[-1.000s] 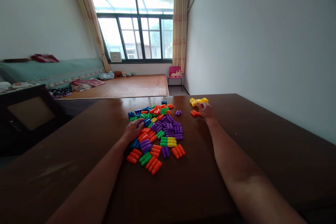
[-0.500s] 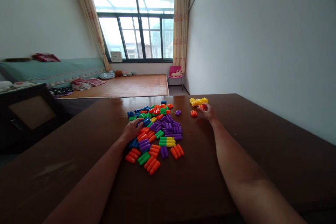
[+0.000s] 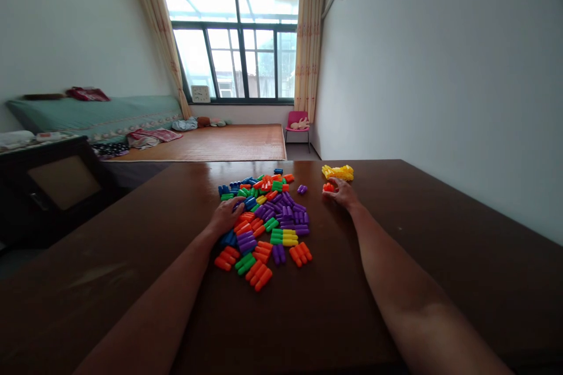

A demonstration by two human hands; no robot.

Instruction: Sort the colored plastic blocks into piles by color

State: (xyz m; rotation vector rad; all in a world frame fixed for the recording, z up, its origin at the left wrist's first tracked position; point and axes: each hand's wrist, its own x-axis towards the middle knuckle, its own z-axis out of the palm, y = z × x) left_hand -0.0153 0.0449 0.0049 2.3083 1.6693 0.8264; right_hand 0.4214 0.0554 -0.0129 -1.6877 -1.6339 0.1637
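Note:
A heap of plastic building blocks, shaped like joined short tubes in orange, purple, green, blue and yellow, lies in the middle of the brown table. My left hand rests at the heap's left edge, its fingers apart beside blue and purple pieces. To the right of the heap, my right hand has its thumb and fingers around an orange building block low at the tabletop. Its fingers partly cover that block. Just behind this hand sits a group of yellow building blocks, set close together.
A single purple block lies between the heap and my right hand. The dark table ends at a far edge, beyond which are a bed and a pink chair. A white wall rises at the right.
My right hand has come a little nearer and left, from just in front of the yellow blocks to the orange block lying there. The left hand stays at the heap; the view has shifted slightly.

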